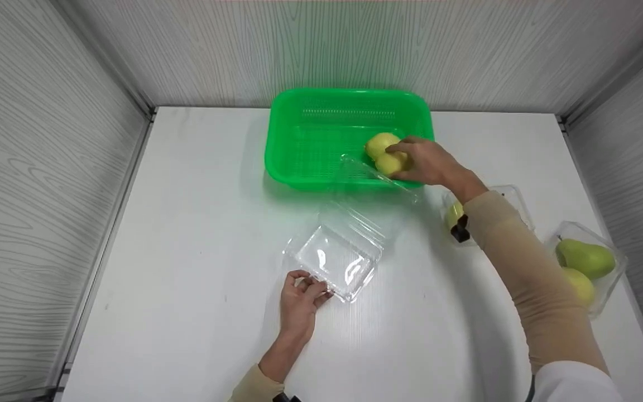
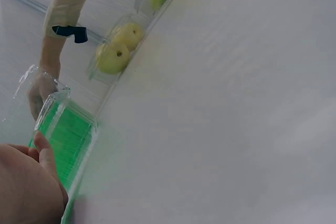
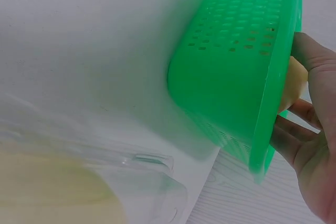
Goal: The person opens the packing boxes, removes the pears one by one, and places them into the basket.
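My left hand (image 1: 299,306) pinches the near edge of an unfolded clear plastic clamshell box (image 1: 335,259) on the white table. The box's lid leans up toward the green basket (image 1: 299,181), and nothing lies in its tray. Over the basket's right end, my right hand (image 1: 432,163) curls its fingers round a round yellow fruit (image 1: 389,164). Another yellow fruit (image 1: 380,144) touches it on the far side. In the right wrist view, the basket wall hides most of the gripped fruit (image 3: 294,83).
Beneath my right forearm stands a clear box (image 1: 517,195) with yellow fruit. Farther right, another clear box (image 1: 614,276) holds a green pear (image 1: 586,258) and a yellow fruit (image 1: 579,287). Wood-grain panels (image 1: 215,50) border the table at the back and sides.
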Action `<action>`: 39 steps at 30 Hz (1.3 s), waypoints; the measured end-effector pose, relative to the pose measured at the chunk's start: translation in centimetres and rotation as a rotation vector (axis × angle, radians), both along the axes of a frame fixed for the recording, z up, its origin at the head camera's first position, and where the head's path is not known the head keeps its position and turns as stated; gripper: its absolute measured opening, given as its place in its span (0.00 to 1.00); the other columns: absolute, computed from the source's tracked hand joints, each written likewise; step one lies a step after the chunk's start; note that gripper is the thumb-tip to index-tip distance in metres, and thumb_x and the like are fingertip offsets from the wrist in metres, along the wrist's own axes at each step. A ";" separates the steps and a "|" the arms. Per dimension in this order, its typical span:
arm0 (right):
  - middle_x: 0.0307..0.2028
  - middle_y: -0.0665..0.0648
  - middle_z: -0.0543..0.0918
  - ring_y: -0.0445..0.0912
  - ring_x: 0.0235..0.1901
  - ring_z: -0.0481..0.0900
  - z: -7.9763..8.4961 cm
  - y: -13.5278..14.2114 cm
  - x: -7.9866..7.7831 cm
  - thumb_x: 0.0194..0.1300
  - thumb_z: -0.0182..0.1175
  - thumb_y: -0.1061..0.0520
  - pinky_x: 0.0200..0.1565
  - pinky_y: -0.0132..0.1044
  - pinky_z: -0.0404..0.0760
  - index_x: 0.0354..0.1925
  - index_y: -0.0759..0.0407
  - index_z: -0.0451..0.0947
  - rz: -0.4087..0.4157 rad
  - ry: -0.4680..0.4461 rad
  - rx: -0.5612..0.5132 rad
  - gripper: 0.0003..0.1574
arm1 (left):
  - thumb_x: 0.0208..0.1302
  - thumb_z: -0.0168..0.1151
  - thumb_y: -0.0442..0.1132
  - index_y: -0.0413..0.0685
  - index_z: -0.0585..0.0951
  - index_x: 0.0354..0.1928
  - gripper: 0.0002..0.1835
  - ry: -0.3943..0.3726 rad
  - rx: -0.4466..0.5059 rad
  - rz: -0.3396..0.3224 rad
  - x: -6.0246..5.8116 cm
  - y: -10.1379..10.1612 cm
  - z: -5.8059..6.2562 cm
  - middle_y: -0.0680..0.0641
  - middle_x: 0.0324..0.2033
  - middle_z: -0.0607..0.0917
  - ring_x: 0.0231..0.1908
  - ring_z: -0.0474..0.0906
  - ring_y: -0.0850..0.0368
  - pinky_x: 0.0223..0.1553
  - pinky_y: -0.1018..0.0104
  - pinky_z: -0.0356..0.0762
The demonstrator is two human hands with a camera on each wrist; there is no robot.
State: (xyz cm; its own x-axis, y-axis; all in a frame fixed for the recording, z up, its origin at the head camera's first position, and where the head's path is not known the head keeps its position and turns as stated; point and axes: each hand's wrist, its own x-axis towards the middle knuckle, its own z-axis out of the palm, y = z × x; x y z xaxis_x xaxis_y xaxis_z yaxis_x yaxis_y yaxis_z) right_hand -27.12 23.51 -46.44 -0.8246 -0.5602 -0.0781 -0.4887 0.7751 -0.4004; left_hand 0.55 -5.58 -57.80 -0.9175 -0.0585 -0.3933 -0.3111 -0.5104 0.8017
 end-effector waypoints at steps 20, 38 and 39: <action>0.67 0.66 0.80 0.64 0.71 0.73 -1.1 -0.5 -0.9 0.67 0.73 0.49 0.73 0.62 0.73 0.67 0.61 0.78 -0.007 -0.074 0.048 0.35 | 0.66 0.63 0.25 0.42 0.64 0.54 0.21 -0.016 -0.028 -0.005 -0.1 0.1 0.1 0.50 0.39 0.75 0.43 0.84 0.56 0.45 0.66 0.89; 0.72 0.65 0.76 0.64 0.75 0.69 -0.3 0.1 -0.2 0.72 0.68 0.44 0.72 0.66 0.73 0.71 0.54 0.76 -0.047 -0.069 0.011 0.35 | 0.66 0.62 0.25 0.42 0.64 0.54 0.21 -0.017 -0.022 -0.010 -0.1 -0.1 0.0 0.50 0.38 0.75 0.41 0.84 0.57 0.45 0.66 0.89; 0.71 0.65 0.77 0.64 0.75 0.70 -0.1 0.3 0.0 0.72 0.67 0.44 0.72 0.66 0.73 0.71 0.55 0.77 -0.050 -0.060 -0.005 0.34 | 0.66 0.62 0.25 0.42 0.64 0.54 0.21 -0.018 -0.021 -0.010 -0.1 -0.1 0.0 0.50 0.38 0.75 0.41 0.84 0.56 0.45 0.65 0.89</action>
